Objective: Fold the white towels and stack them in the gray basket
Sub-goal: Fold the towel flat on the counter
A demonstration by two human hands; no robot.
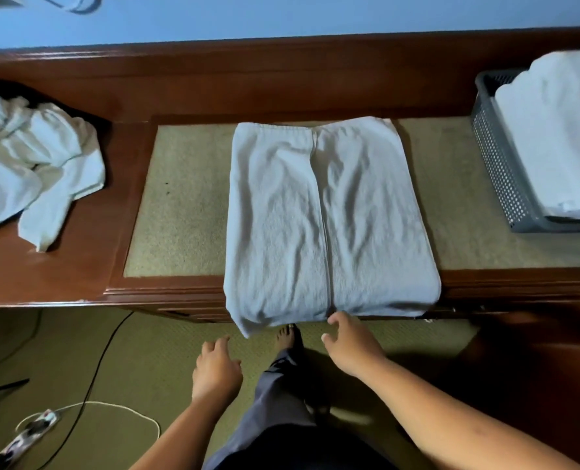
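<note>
A white towel point(329, 218) lies on the wooden bench, both sides folded in so they meet at a centre seam; its near end hangs over the bench's front edge. My left hand point(215, 366) hovers below the towel's near left corner, fingers loosely curled, holding nothing. My right hand point(351, 344) reaches up under the near edge by the seam, fingers relaxed and just at the cloth. The gray basket point(498, 164) stands at the right, with folded white towels point(559, 137) stacked inside it.
A heap of unfolded white towels point(34, 161) lies on the bench's left end. The bench point(180, 198) has a beige padded inset and a raised wooden back. A power strip point(27, 435) and cables lie on the carpet at the left. My foot point(285, 337) shows below the towel.
</note>
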